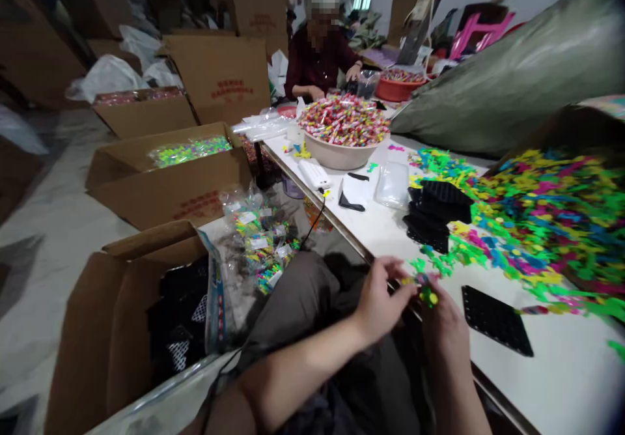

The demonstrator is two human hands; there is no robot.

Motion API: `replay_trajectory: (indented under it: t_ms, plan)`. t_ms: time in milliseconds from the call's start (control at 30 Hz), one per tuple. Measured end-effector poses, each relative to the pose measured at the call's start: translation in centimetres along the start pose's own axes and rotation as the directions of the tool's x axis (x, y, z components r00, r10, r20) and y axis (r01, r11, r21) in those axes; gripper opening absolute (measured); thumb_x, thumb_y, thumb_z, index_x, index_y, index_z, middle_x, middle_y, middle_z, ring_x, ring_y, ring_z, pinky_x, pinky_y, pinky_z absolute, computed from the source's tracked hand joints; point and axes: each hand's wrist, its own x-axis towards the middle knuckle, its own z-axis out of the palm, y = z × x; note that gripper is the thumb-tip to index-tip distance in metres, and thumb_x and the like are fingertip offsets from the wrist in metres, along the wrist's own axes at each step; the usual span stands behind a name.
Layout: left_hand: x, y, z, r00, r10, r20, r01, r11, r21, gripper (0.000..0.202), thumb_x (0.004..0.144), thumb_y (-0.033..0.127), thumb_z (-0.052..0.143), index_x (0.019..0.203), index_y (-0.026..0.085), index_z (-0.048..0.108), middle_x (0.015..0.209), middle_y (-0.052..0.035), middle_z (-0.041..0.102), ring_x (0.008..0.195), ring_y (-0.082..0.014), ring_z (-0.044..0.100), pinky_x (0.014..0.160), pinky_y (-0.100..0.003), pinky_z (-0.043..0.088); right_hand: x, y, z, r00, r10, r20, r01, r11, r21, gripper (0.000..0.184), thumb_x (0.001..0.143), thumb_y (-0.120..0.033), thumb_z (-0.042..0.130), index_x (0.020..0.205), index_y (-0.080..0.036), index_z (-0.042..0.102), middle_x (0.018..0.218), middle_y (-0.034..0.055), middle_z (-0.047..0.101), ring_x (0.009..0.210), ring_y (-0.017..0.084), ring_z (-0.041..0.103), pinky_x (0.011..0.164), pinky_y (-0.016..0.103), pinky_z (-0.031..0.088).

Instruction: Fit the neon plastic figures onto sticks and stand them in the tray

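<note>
My left hand [381, 299] and my right hand [445, 314] meet over the table's front edge. Both have fingers closed on small coloured plastic pieces [430, 297], in which yellow, green and blue show. The exact shape of these pieces is too blurred to tell. Just right of my right hand lies a black dimpled tray [495, 319], flat on the white table [551, 383]. Beyond my hands are several more black trays [434, 210], stacked loosely, beside a spread of bright plastic pieces [508, 252].
A large heap of coloured pieces [561, 207] fills the right. A bowl of wrapped sweets [342, 156] stands further back, where a person [322, 51] works. On the floor at left are an open carton [92, 331] with black items and several filled clear bags [258, 243].
</note>
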Motion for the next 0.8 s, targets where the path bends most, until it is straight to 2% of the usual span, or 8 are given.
replay_trajectory:
  t_ms: [67,133,267,333,400,467,567,800]
  plan:
    - [-5.0,-0.8,-0.4,0.987,-0.16,-0.003,0.16,0.985,-0.059,0.033,0.072,0.017,0.057,0.101,0.019,0.041,0.082,-0.0031,0.052,0.08,-0.0136,0.052,0.076,-0.028,0.042,-2.6,-0.1,1.0,0.997,0.08,-0.008,-0.08,0.997,0.018,0.041,0.072,-0.047,0.051,0.097,-0.016,0.061,0.094,0.0093,0.064,0.086,0.022,0.059,0.075,0.033,0.045]
    - [-7.3,-1.0,-1.8,0.973,-0.232,0.017,0.232,0.972,-0.024,0.032,0.071,0.015,0.057,0.1,0.019,0.043,0.083,-0.0037,0.052,0.08,-0.0135,0.051,0.076,-0.028,0.041,-4.7,0.0,1.8,0.983,0.179,-0.031,-0.178,0.983,0.043,0.038,0.072,-0.047,0.053,0.09,-0.016,0.063,0.089,0.0085,0.065,0.084,0.022,0.059,0.076,0.033,0.045]
    - [-6.6,-1.0,-4.5,0.95,-0.312,-0.012,0.311,0.942,0.124,0.032,0.075,0.024,0.053,0.105,0.018,0.047,0.1,-0.0081,0.048,0.088,-0.0151,0.048,0.081,-0.029,0.039,-6.3,0.3,2.5,0.973,0.232,0.011,-0.233,0.972,0.043,0.034,0.071,-0.047,0.055,0.081,-0.016,0.064,0.082,0.0063,0.064,0.081,0.02,0.057,0.074,0.031,0.045]
    - [-5.9,-1.1,-4.9,0.911,-0.413,-0.003,0.412,0.909,0.065,0.034,0.076,0.029,0.052,0.107,0.017,0.047,0.1,-0.0081,0.05,0.087,-0.0153,0.048,0.081,-0.029,0.039,-6.2,0.4,2.4,0.974,0.209,0.086,-0.215,0.975,0.06,0.031,0.072,-0.045,0.056,0.082,-0.017,0.064,0.083,0.0058,0.064,0.081,0.019,0.057,0.075,0.03,0.044]
    - [-5.6,-1.2,-4.8,0.864,-0.497,0.086,0.502,0.862,-0.067,0.029,0.076,0.03,0.051,0.101,0.015,0.05,0.093,-0.0065,0.055,0.085,-0.0152,0.051,0.082,-0.029,0.039,-6.2,0.2,2.2,0.97,0.177,0.166,-0.194,0.976,0.093,0.027,0.072,-0.042,0.057,0.083,-0.018,0.064,0.085,0.0051,0.063,0.082,0.018,0.056,0.077,0.029,0.044]
    - [-5.8,-0.9,-4.6,0.846,-0.514,0.141,0.532,0.829,-0.171,0.021,0.076,0.03,0.051,0.09,0.014,0.055,0.087,-0.0048,0.058,0.086,-0.0153,0.052,0.085,-0.029,0.037,-6.3,-0.1,2.1,0.964,0.14,0.226,-0.169,0.979,0.116,0.024,0.072,-0.04,0.058,0.083,-0.019,0.064,0.086,0.0042,0.062,0.082,0.017,0.056,0.078,0.028,0.043]
    - [-6.2,-0.2,-4.4,0.864,-0.49,0.119,0.504,0.829,-0.244,0.016,0.075,0.028,0.053,0.084,0.016,0.057,0.085,-0.003,0.061,0.086,-0.0151,0.054,0.085,-0.028,0.037,-6.8,-0.6,2.1,0.955,0.098,0.279,-0.141,0.98,0.137,0.02,0.071,-0.038,0.06,0.08,-0.02,0.063,0.084,0.0034,0.062,0.081,0.017,0.056,0.077,0.028,0.044]
    - [-6.6,0.9,-4.5,0.867,-0.393,0.305,0.473,0.841,-0.261,0.025,0.077,0.038,0.051,0.083,0.016,0.061,0.095,-0.0042,0.059,0.096,-0.0169,0.051,0.09,-0.027,0.034,-8.2,-0.9,1.5,0.96,0.123,0.251,-0.188,0.948,0.256,0.023,0.069,-0.042,0.061,0.079,-0.021,0.062,0.091,0.0043,0.062,0.093,0.02,0.055,0.083,0.033,0.042]
